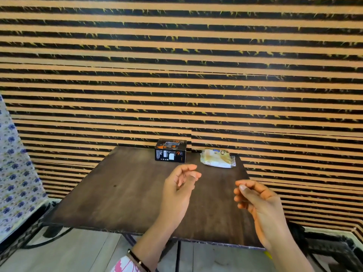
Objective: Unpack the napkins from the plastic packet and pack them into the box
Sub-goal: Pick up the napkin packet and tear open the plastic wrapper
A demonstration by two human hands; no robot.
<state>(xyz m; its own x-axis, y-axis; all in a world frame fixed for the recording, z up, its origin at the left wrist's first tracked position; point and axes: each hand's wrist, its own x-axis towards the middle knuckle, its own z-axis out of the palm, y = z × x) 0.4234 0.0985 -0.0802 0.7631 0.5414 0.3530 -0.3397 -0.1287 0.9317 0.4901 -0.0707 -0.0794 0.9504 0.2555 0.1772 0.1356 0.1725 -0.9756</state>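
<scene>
One box and one napkin packet sit on the table; both hands, left and right, hover, fingers loosely curled, empty.

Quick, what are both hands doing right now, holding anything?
Left hand: open, fingers loosely curled, holding nothing, above the table.
Right hand: open, fingers loosely curled, holding nothing.

A home room, it seems. Striped tan-and-black wall panelling backs a small dark wooden table; blue-flowered white cloth hangs beside it.
</scene>
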